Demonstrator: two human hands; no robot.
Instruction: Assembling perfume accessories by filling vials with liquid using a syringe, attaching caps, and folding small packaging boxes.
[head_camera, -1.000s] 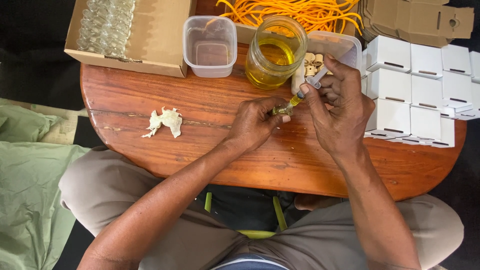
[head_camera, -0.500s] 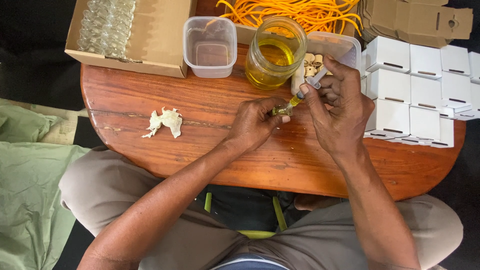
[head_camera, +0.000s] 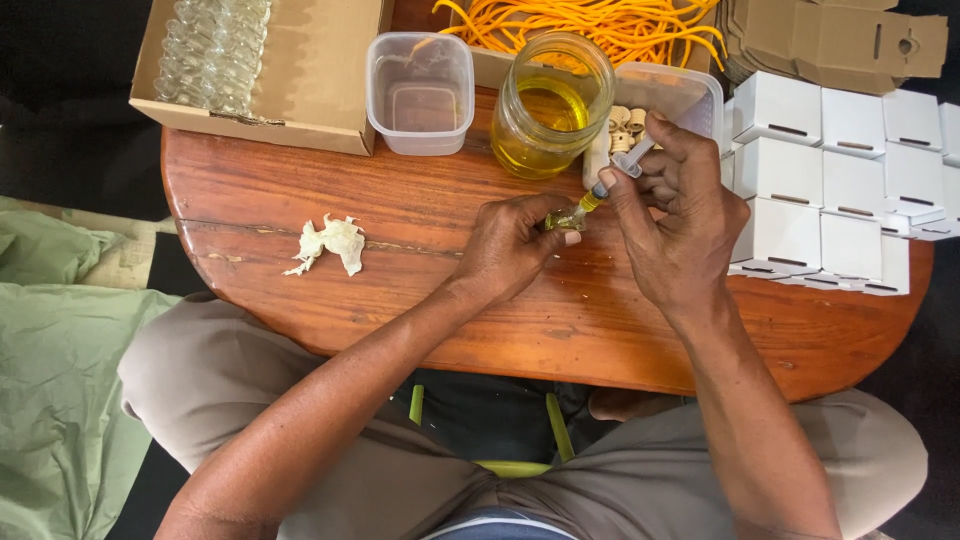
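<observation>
A small glass vial (head_camera: 566, 217) was pinched between the fingertips of the left hand (head_camera: 510, 245), just above the wooden bench (head_camera: 400, 300) near its middle. The vial was mostly hidden by those fingers, so its own tilt could not be told. A syringe (head_camera: 612, 178) was gripped in the closed right hand (head_camera: 680, 230), just beside the left hand and touching the vial with its tip. The syringe's long axis was set on a slant, the tip pointed down and to the left into the vial, the plunger end raised toward the far right. Yellow liquid was seen at the syringe's lower end.

Just beyond the hands, a round glass jar (head_camera: 550, 105) of yellow oil was stood upright. To its left a clear, square plastic tub (head_camera: 420, 92) was placed, and to its right a second clear tub (head_camera: 672, 95) with small pale caps inside. At the far left a brown cardboard box (head_camera: 310, 75) was set, with rows of clear vials in its left part. Small white square cartons (head_camera: 850, 180) were ranged in rows at the right edge, with flat brown cardboard blanks (head_camera: 830, 40) behind them. A tangle of orange cord (head_camera: 590, 25) was laid at the far edge. A crumpled white tissue (head_camera: 328, 243) was left on the bench, well apart from the left hand.
</observation>
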